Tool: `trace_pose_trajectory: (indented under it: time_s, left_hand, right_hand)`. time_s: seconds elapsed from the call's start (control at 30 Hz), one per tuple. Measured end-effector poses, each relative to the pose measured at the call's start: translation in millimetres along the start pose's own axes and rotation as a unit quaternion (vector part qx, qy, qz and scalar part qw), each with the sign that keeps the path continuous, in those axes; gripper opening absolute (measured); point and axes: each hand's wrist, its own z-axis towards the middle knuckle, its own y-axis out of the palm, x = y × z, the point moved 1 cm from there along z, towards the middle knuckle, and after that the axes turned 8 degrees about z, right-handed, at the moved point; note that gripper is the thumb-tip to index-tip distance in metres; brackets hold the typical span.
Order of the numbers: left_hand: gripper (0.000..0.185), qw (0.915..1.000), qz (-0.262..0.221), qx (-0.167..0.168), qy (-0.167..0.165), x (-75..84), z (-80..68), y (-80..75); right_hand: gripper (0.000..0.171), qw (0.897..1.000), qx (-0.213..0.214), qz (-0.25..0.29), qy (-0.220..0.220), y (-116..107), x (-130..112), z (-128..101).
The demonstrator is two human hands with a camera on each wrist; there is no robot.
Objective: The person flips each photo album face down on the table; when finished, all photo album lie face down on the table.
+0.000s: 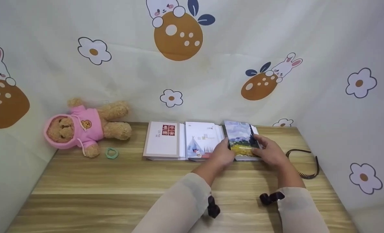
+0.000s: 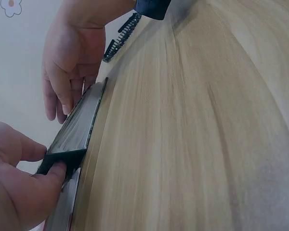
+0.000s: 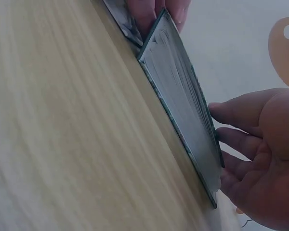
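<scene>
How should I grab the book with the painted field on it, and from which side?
Pinch the painted book by its dark spine, coming from the left, where the left hand grips it now. That side looks best because the spine is a narrow, flat band joining the covers. On the right side the covers aren't joined, so it would probably flop open.

The white book (image 1: 161,145) at nine o'clock of the three reads 平安喜樂 in a red block (image 1: 168,130) at one o'clock.
</scene>
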Motion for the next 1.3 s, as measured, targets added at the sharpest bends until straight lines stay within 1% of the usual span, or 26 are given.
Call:
trace_pose_trajectory:
  time_s: [0.07, 0.2, 0.3, 0.4, 0.5, 0.57, 0.63, 0.7, 0.77, 0.87, 1.0, 1.17, 1.3]
  left_hand:
    - [0.075, 0.9999, -0.01, 0.008, 0.001, 0.5, -0.7, 0.9]
    - [0.072, 0.9988, -0.047, 0.016, 0.0, 4.0, -3.3, 0.9]
    - [0.069, 0.9975, -0.066, 0.022, 0.009, 10.4, -4.6, 0.0]
    - [0.066, 0.9972, -0.067, 0.026, 0.021, 17.5, -5.8, -0.4]
    - [0.063, 0.9963, -0.082, 0.015, 0.021, 23.3, -7.9, 1.6]
    - [0.06, 0.994, -0.107, 0.006, 0.019, 26.7, -10.1, 3.7]
    - [0.057, 0.9911, -0.131, 0.003, 0.023, 30.0, -11.3, 6.1]
    - [0.057, 0.9884, -0.146, 0.008, 0.04, 32.9, -11.3, 7.9]
    - [0.06, 0.9871, -0.148, 0.017, 0.058, 35.0, -10.9, 8.6]
    - [0.064, 0.9866, -0.145, 0.021, 0.073, 36.7, -10.5, 8.0]
    - [0.069, 0.9869, -0.142, 0.016, 0.075, 36.1, -11.5, 6.5]
    - [0.074, 0.9887, -0.133, 0.007, 0.068, 32.4, -11.5, 5.7]
    - [0.077, 0.9909, -0.121, -0.003, 0.059, 30.5, -10.2, 3.7]
  right_hand:
    - [0.073, 1.0, -0.002, 0.001, 0.003, 0.3, 0.9, 0.1]
    - [0.077, 1.0, -0.013, 0.005, 0.013, -1.5, -2.3, -2.2]
    - [0.083, 0.998, -0.03, 0.043, 0.022, -1.5, -10.1, -6.6]
    - [0.087, 0.995, -0.043, 0.083, 0.027, 0.4, -19.5, -12.1]
    - [0.087, 0.994, -0.054, 0.091, 0.016, 2.8, -29.1, -17.4]
    - [0.087, 0.995, -0.055, 0.089, 0.006, 3.7, -35.8, -20.5]
    - [0.086, 0.995, -0.053, 0.09, -0.003, 4.0, -42.6, -23.5]
    - [0.083, 0.994, -0.044, 0.1, -0.016, 4.0, -49.0, -26.2]
    - [0.079, 0.992, -0.034, 0.119, -0.03, 4.3, -54.6, -29.0]
    - [0.073, 0.985, -0.024, 0.166, -0.048, 4.7, -61.2, -32.4]
    - [0.066, 0.976, -0.018, 0.21, -0.048, 4.4, -64.5, -33.8]
    - [0.058, 0.975, -0.013, 0.218, -0.042, 4.6, -62.1, -32.0]
    - [0.056, 0.975, -0.02, 0.218, -0.028, 4.9, -58.2, -29.3]
